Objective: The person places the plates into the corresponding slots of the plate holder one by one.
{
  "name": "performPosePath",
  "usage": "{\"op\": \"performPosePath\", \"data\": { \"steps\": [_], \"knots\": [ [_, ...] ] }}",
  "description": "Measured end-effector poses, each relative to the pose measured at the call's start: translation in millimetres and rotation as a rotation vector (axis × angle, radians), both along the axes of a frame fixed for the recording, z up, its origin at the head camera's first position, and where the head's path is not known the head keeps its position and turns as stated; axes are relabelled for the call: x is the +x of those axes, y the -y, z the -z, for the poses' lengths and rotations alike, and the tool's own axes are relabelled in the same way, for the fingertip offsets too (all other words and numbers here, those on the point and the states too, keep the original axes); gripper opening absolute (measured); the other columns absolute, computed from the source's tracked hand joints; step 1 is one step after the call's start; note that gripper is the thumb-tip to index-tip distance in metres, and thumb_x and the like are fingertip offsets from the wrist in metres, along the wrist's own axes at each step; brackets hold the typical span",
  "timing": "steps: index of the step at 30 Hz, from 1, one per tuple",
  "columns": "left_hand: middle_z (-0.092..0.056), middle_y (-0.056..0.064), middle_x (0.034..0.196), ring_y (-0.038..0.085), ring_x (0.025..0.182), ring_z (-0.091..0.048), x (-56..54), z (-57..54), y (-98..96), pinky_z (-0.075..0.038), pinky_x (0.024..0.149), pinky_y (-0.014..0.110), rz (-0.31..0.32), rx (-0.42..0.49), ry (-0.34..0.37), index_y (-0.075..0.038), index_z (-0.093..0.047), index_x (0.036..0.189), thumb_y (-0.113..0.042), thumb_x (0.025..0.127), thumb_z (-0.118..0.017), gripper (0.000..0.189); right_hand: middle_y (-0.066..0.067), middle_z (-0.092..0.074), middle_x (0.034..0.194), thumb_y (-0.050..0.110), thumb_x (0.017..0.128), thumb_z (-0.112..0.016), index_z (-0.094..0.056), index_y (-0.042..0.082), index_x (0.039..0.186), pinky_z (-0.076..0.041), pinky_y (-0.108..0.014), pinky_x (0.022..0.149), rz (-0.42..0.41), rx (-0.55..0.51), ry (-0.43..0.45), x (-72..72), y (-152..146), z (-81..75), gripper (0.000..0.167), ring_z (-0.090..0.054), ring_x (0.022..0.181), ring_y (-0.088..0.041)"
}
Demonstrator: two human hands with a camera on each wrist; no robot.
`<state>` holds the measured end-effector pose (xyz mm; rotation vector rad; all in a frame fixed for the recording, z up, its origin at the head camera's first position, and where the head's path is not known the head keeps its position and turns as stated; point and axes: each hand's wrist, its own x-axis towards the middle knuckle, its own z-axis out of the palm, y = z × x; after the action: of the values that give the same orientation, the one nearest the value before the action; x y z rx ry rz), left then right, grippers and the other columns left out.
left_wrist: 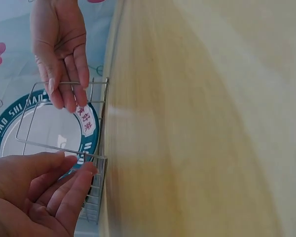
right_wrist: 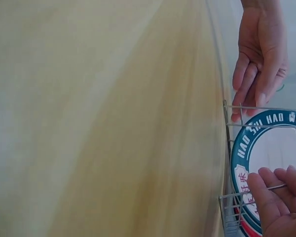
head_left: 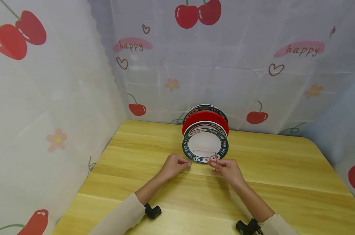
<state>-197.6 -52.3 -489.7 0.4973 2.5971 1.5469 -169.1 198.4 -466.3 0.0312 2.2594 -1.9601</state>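
A thin wire rack (left_wrist: 92, 213) stands on the table and holds several plates upright in a row. My left hand (head_left: 173, 167) pinches the rack's front wire on the left side, between thumb and fingers. Opposite it, my right hand (head_left: 229, 170) pinches the same rack's wire on the right. The front plate (head_left: 203, 140) is white with a dark green lettered rim, and it leans just behind the wire loop. Behind it come another green-rimmed plate, a red plate (head_left: 205, 117) and a further green-rimmed plate at the back. The lower rack is mostly hidden in the head view.
The wooden table (head_left: 277, 169) reaches to a hanging cloth (head_left: 239, 81) printed with cherries, which stands close behind the plates. More cloth hangs at the left and right. A small black camera (head_left: 152, 211) is strapped to the left wrist, another (head_left: 245, 227) to the right.
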Motion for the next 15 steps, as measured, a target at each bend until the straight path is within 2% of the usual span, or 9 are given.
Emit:
{"op": "performPosePath", "data": {
  "steps": [4,7,10,15],
  "knots": [
    [-0.077,-0.003,0.095,0.007,0.083,-0.066,-0.4,-1.3,7.5,-0.056,0.07,0.022,0.05,-0.003,0.057,-0.009,-0.083,0.1,-0.018,0.094,-0.075,0.014,-0.022,-0.069,0.124,0.002,0.101,-0.061,-0.067,-0.011,0.125,-0.059,-0.04,0.088,-0.052,0.014,0.022,3.5,-3.7,-1.5,0.027,-0.066,0.117,-0.036],
    [-0.076,0.001,0.097,0.014,0.086,-0.071,-2.7,-8.3,21.3,-0.06,0.075,0.027,0.105,0.036,0.126,-0.004,-0.081,0.105,-0.018,0.096,-0.073,0.018,-0.023,-0.064,0.132,0.007,0.102,-0.061,-0.064,-0.01,0.13,-0.059,-0.039,0.089,-0.132,0.068,0.01,8.7,-13.1,-10.7,0.032,-0.063,0.121,-0.037],
    [-0.077,0.007,0.095,0.024,0.085,-0.075,-8.5,-23.6,44.0,-0.062,0.075,0.038,0.112,0.041,0.147,0.001,-0.077,0.109,-0.019,0.099,-0.069,0.024,-0.024,-0.061,0.137,0.013,0.103,-0.061,-0.062,-0.009,0.133,-0.058,-0.039,0.09,-0.193,0.133,-0.011,11.9,-27.3,-27.2,0.037,-0.063,0.122,-0.037],
    [-0.077,0.013,0.099,0.038,0.091,-0.074,-25.0,-56.8,88.7,-0.059,0.084,0.054,0.063,-0.001,0.06,0.005,-0.074,0.115,-0.021,0.103,-0.063,0.031,-0.03,-0.061,0.133,0.018,0.107,-0.056,-0.058,-0.013,0.135,-0.058,-0.044,0.091,-0.282,0.227,-0.103,6.9,-61.2,-63.4,0.042,-0.063,0.12,-0.043]
  ]
}}
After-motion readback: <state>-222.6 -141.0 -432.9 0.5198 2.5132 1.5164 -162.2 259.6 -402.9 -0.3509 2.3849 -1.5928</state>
